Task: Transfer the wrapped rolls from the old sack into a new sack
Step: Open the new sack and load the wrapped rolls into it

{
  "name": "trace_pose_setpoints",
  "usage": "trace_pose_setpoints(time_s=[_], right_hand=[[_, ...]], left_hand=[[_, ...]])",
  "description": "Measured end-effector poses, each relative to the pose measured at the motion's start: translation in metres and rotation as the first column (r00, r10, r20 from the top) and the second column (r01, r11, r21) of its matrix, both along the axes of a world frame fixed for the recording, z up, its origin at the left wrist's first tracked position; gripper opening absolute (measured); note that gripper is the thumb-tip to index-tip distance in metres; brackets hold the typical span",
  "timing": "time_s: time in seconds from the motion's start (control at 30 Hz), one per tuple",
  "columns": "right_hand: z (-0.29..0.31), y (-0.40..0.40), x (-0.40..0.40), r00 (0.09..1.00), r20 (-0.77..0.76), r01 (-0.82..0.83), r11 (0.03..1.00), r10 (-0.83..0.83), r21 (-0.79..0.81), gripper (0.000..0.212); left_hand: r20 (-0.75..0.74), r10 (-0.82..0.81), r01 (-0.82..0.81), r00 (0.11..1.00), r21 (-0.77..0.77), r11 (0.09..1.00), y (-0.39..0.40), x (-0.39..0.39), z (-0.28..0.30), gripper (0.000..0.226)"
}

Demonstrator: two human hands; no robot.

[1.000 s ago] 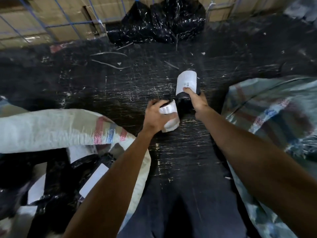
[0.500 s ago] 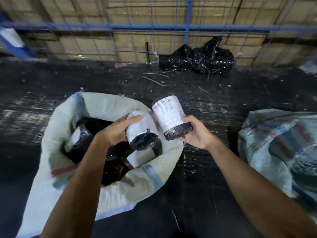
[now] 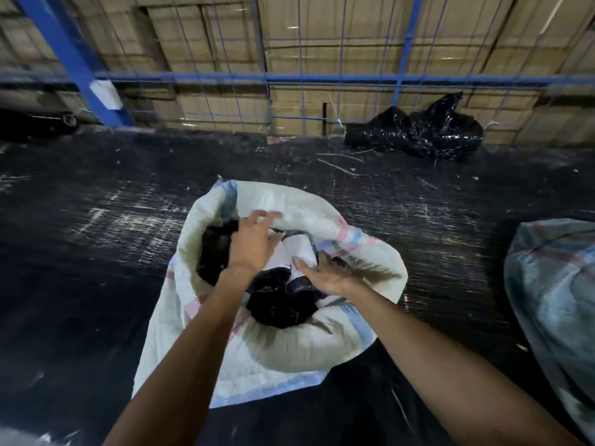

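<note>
Both hands over the open white sack (image 3: 289,346), fingers spread, holding nothing. Left hand (image 3: 254,243) near the far rim, right hand (image 3: 325,275) just above the wrapped rolls (image 3: 277,300). Grey sack (image 3: 553,284) at the floor's right edge.

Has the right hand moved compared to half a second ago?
Yes. The right hand has gone from the white sack's right rim, holding a roll, to over its mouth, now empty.

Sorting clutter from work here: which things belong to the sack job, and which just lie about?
Job: white woven sack; black-and-white wrapped rolls; grey-green woven sack; left hand; right hand.
Lying about: crumpled black plastic bag; stacked cardboard boxes; blue wire fence.
</note>
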State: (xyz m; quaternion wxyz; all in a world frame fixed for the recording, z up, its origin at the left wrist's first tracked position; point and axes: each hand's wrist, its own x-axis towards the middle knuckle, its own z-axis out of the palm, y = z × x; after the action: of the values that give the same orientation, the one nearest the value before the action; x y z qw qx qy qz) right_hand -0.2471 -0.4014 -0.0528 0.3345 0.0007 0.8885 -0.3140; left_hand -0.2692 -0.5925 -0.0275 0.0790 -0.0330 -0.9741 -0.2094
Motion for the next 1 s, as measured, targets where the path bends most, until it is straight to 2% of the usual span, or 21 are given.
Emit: trace_pose_setpoints(time_s=[0.07,0.1,0.13,0.17,0.2,0.23,0.27,0.3,0.33,0.37,0.4,0.47,0.53,0.57,0.6,0.67,0.77,0.87,0.93,0.97,1.0], right_hand=[[-0.001,0.012,-0.006,0.983,-0.183,0.028,0.999,-0.022,0.029,0.090],[-0.008,0.025,-0.010,0.933,-0.346,0.113,0.993,-0.094,0.036,0.092],[-0.017,0.042,-0.013,0.844,-0.507,0.233,0.971,-0.175,0.052,0.092],[-0.026,0.057,-0.016,0.741,-0.630,0.351,0.933,-0.230,0.072,0.083],[-0.033,0.069,-0.015,0.662,-0.698,0.460,0.883,-0.274,0.090,0.063],[-0.041,0.078,-0.014,0.613,-0.705,0.556,0.829,-0.357,0.064,0.045],[-0.044,0.081,-0.010,0.614,-0.618,0.643,0.765,-0.491,0.031,0.045],[-0.053,0.081,-0.008,0.614,-0.431,0.731,0.683,-0.661,-0.004,0.058],[-0.057,0.078,-0.005,0.560,-0.194,0.815,0.577,-0.805,-0.043,0.074],[-0.075,0.082,-0.008,0.463,0.015,0.883,0.459,-0.886,-0.101,0.088],[-0.085,0.086,-0.008,0.378,0.191,0.922,0.349,-0.906,-0.167,0.099],[-0.105,0.096,-0.010,0.327,0.462,0.936,0.216,-0.824,-0.276,0.112],[-0.103,0.099,-0.001,0.288,0.569,0.948,0.145,-0.770,-0.284,0.095],[-0.095,0.097,0.002,0.307,0.590,0.941,0.148,-0.747,-0.303,0.079],[-0.081,0.094,0.006,0.355,0.586,0.927,0.191,-0.728,-0.324,0.067],[-0.051,0.089,0.006,0.402,0.516,0.902,0.229,-0.757,-0.367,0.065],[-0.002,0.083,-0.004,0.408,0.315,0.830,0.204,-0.857,-0.519,0.068],[0.043,0.074,-0.014,0.446,0.238,0.702,0.172,-0.863,-0.691,0.053],[0.069,0.075,-0.013,0.509,0.179,0.621,0.215,-0.842,-0.753,0.041],[0.075,0.079,-0.013,0.548,0.134,0.577,0.256,-0.826,-0.776,0.036],[0.081,0.084,-0.012,0.594,0.046,0.527,0.345,-0.803,-0.776,0.034]], left_hand=[[0.100,-0.079,0.080,0.992,-0.013,0.997,0.012,0.004,-0.002,0.031],[0.203,-0.098,0.107,0.974,-0.032,0.994,0.016,0.006,-0.003,0.034],[0.290,-0.109,0.132,0.951,-0.058,0.990,0.018,0.005,-0.004,0.038],[0.348,-0.121,0.163,0.930,-0.095,0.982,0.020,0.005,-0.003,0.042],[0.381,-0.135,0.199,0.915,-0.134,0.971,0.023,0.004,-0.002,0.046],[0.393,-0.147,0.231,0.908,-0.174,0.957,0.027,0.004,-0.002,0.048],[0.389,-0.160,0.258,0.907,-0.213,0.942,0.034,0.003,-0.001,0.051],[0.387,-0.176,0.284,0.905,-0.242,0.928,0.040,0.004,-0.001,0.052],[0.384,-0.191,0.306,0.903,-0.264,0.915,0.047,0.005,-0.002,0.054],[0.380,-0.212,0.332,0.900,-0.286,0.899,0.053,0.007,-0.003,0.054],[0.363,-0.243,0.364,0.899,-0.315,0.877,0.057,0.009,-0.004,0.053],[0.305,-0.309,0.415,0.901,-0.392,0.821,0.059,0.013,-0.006,0.048],[0.247,-0.360,0.436,0.900,-0.467,0.769,0.055,0.017,-0.008,0.045],[0.229,-0.369,0.434,0.901,-0.491,0.756,0.053,0.019,-0.009,0.045],[0.213,-0.369,0.425,0.905,-0.504,0.752,0.052,0.021,-0.011,0.045],[0.183,-0.358,0.398,0.916,-0.533,0.746,0.053,0.025,-0.015,0.046],[0.094,-0.307,0.300,0.947,-0.599,0.743,0.057,0.031,-0.018,0.045],[0.077,-0.237,0.234,0.969,-0.600,0.765,0.059,0.034,-0.020,0.046],[0.090,-0.202,0.219,0.975,-0.520,0.826,0.064,0.033,-0.020,0.052],[0.085,-0.209,0.226,0.974,-0.405,0.886,0.065,0.030,-0.022,0.053],[0.070,-0.235,0.245,0.969,-0.205,0.948,0.066,0.029,-0.023,0.052]])
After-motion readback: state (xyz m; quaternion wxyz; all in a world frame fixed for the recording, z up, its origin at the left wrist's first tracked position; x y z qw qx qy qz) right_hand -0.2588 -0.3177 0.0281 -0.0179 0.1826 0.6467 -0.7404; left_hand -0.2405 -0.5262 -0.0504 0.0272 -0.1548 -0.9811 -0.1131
